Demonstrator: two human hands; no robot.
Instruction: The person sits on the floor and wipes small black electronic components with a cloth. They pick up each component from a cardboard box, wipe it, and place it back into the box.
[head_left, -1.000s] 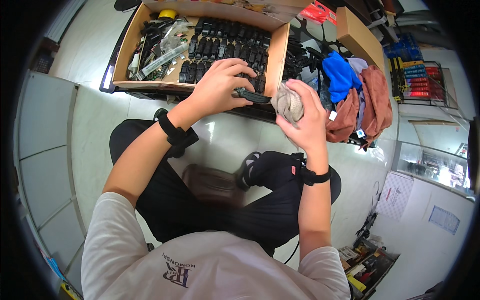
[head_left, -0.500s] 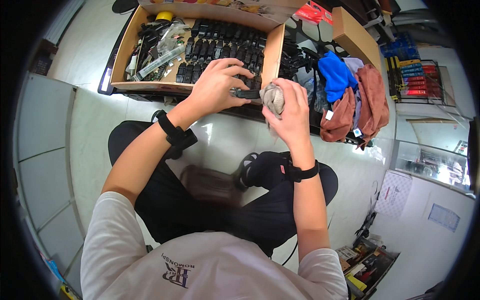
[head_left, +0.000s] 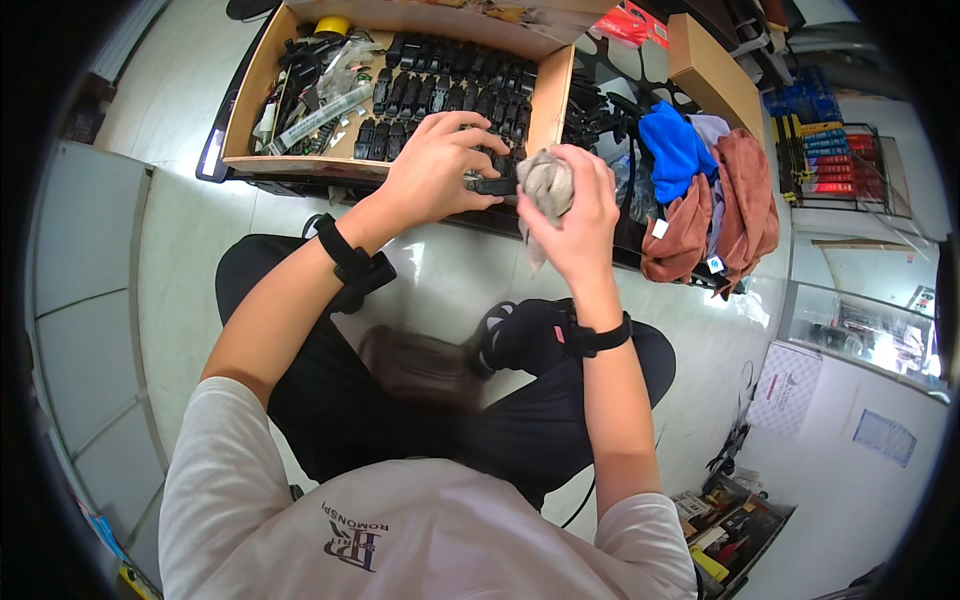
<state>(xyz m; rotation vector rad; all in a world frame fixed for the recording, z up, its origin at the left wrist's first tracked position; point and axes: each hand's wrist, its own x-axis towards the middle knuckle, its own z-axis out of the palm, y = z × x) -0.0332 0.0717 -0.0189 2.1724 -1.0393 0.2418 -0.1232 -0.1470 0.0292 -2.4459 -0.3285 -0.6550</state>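
Far left: open cardboard box (head_left: 551, 105), its left part holding a yellow roll (head_left: 332, 26), a crumpled clear bag (head_left: 345, 65) and loose small items. Right of these, small black pieces (head_left: 440, 92) in rows. My left hand (head_left: 432, 175) reaches to the front edge of the box, thumb and fingers curved around a dark, elongated part (head_left: 492, 186), pinched at the fingertips. Part lies between my two hands, near the front right corner; its right end meets a grey-beige cloth (head_left: 546, 185). My right hand (head_left: 583, 215) grips that cloth, bunched, one corner hanging below. Further right: blue cloth (head_left: 672, 150), then brown cloth (head_left: 748, 200).
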